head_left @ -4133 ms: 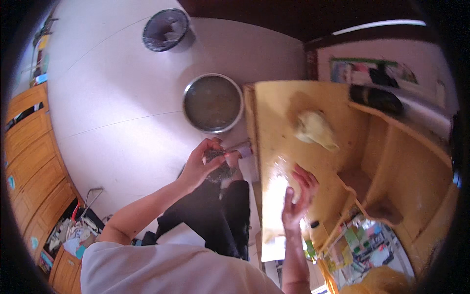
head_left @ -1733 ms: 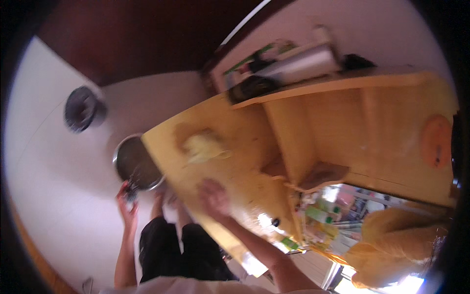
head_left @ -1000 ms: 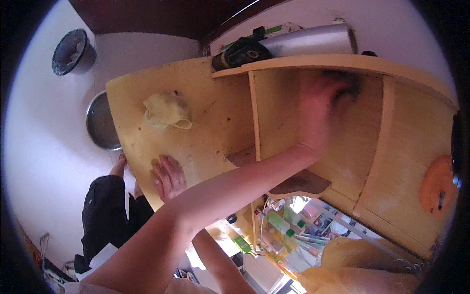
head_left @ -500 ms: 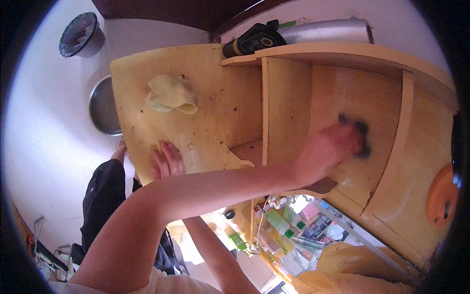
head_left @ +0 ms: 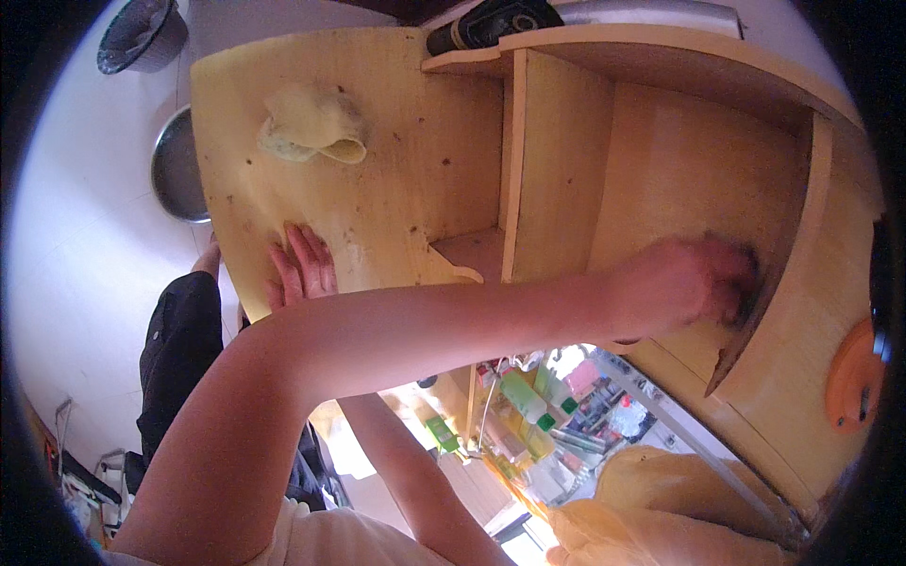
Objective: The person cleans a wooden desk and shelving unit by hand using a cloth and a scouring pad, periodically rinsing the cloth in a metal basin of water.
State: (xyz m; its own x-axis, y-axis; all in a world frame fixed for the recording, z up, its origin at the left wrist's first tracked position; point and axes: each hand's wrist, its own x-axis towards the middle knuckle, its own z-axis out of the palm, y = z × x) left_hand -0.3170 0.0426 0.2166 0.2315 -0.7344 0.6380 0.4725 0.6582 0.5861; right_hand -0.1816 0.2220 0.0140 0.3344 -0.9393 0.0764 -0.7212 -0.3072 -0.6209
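**Shifted to the right since half a second ago: the left hand (head_left: pixel 703 280), now just beside the divider (head_left: pixel 808 219) that closes the right side of the shelf compartment (head_left: pixel 703 151)**

Largest is the pale wooden surface (head_left: pixel 392 193), dotted with small dark marks; the compartment adjoins it on the right. Golden-yellow fabric (head_left: pixel 670 500) fills the lower right corner. A round metal basin (head_left: pixel 176 174) stands on the floor (head_left: pixel 85 245) past the left edge of the surface, partly hidden by it, and a dark bin (head_left: pixel 143 36) stands beyond. Along the top of the wooden unit lies a clear roll (head_left: pixel 651 13), with a black object (head_left: pixel 495 24) near its left end. An orange disc (head_left: pixel 852 377) sits at the far right.

The left arm reaches across the picture into the compartment. Its hand is curled over a dark scourer (head_left: pixel 750 274), low down and close to the divider; blur hides the exact grip and most of the scourer. Under that arm, the right hand (head_left: pixel 307 264) lies flat on the surface near its left edge, fingers slightly parted, its lower part covered. A crumpled pale-yellow cloth (head_left: pixel 310 123) rests farther up the surface, well apart from both hands. Smallest are green-capped bottles (head_left: pixel 526 398), clustered below the forearm.
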